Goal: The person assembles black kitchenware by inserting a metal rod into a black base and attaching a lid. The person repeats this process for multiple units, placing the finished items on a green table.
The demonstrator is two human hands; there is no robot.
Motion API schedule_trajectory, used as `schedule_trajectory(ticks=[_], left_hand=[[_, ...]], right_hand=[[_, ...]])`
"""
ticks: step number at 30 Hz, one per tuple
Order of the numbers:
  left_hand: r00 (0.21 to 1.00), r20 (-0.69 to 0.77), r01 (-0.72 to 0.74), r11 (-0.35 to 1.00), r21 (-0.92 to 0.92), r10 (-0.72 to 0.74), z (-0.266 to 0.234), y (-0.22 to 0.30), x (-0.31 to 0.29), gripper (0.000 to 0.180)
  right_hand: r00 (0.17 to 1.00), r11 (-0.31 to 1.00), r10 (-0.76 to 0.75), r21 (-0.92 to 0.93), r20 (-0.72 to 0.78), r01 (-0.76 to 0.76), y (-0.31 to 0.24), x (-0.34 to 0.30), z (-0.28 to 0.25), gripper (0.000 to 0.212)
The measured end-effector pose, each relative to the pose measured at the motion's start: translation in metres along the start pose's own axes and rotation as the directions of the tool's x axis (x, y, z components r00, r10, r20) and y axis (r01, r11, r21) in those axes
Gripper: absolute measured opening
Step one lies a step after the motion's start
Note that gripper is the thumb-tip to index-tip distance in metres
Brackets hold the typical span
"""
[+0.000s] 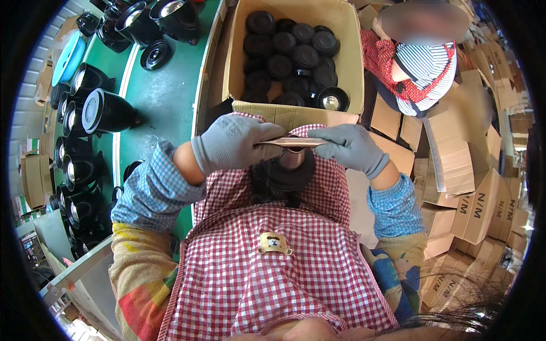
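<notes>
Your left hand [230, 142] and right hand [350, 146]: grey knit gloves. Above the gloves, blue-checked sleeve covers [156, 190], then multicoloured patterned sleeves [139, 273]. Between the sleeves, a red-and-white gingham apron [284, 278] with a small bear-shaped badge [274, 243] at its centre.

Green conveyor belt [165, 96] to the left of our hands

We see black kettle bodies [105, 111] lined along it beyond and left of our left hand [230, 142], with a black round lid [156, 54] lying flat farther up. Straight ahead of both hands stands an open cardboard box [236, 62], filled with black round bases [296, 57].
</notes>
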State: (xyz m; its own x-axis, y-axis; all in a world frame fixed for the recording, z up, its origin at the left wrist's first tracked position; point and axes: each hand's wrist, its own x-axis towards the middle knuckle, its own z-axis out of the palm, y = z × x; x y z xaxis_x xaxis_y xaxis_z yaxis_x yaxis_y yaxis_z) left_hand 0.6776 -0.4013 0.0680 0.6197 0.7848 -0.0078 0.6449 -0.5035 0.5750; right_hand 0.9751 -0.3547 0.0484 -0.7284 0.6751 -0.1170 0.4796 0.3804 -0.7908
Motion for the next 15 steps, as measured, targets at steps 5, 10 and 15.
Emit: schedule_trajectory(ticks=[5, 10, 15], left_hand=[[0.966, 0.167, 0.218, 0.967, -0.131, -0.195, 0.001, 0.043, -0.013, 0.032], [0.952, 0.179, 0.282, 0.941, -0.187, -0.249, 0.002, 0.053, -0.022, 0.033], [0.912, 0.266, 0.378, 0.893, -0.245, -0.313, -0.002, 0.056, -0.023, 0.031]], right_hand=[[0.977, 0.983, -0.159, -0.073, 0.141, 0.171, 0.023, 0.025, -0.005, 0.043], [0.914, 0.955, -0.099, -0.219, 0.393, 0.198, 0.003, 0.045, -0.02, 0.042], [0.766, 0.745, -0.347, -0.337, 0.541, 0.575, 0.003, 0.075, -0.021, 0.037]])
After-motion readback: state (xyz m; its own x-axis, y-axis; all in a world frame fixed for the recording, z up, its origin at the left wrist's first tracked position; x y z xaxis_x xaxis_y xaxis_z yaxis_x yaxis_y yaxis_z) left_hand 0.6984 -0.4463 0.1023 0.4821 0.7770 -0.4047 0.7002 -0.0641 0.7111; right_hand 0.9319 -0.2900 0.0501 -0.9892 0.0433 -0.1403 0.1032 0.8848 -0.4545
